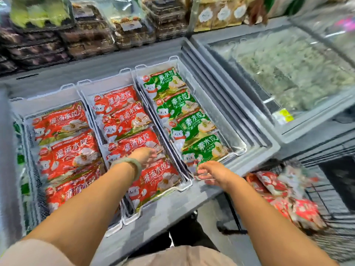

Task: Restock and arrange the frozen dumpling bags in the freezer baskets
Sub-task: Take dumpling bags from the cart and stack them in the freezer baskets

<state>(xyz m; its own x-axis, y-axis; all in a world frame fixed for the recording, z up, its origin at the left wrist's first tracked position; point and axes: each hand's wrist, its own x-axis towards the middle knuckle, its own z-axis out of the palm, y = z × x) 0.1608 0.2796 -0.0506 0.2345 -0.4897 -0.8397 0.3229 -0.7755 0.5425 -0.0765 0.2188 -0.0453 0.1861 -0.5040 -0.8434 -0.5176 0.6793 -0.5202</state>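
Three white wire baskets sit in an open chest freezer (255, 150). The left basket (48, 96) and the middle basket (107, 83) hold red dumpling bags (65, 156); the right basket (172, 62) holds several green dumpling bags (184, 104). My left hand (146, 156), with a pale bangle on the wrist, rests flat with straight fingers on a red bag (134, 144) in the middle basket. My right hand (209, 172) hovers with loosely curled fingers over the near end of the right basket, beside the nearest green bag (207, 150). Whether it holds the bag's edge is blurred.
A black wire cart (317, 192) at the lower right carries more red bags (284, 198). A second freezer (288, 73) with a glass lid stands to the right. Shelves of packaged goods (86, 33) run behind the freezer. The freezer's grey front rim (172, 214) is near my body.
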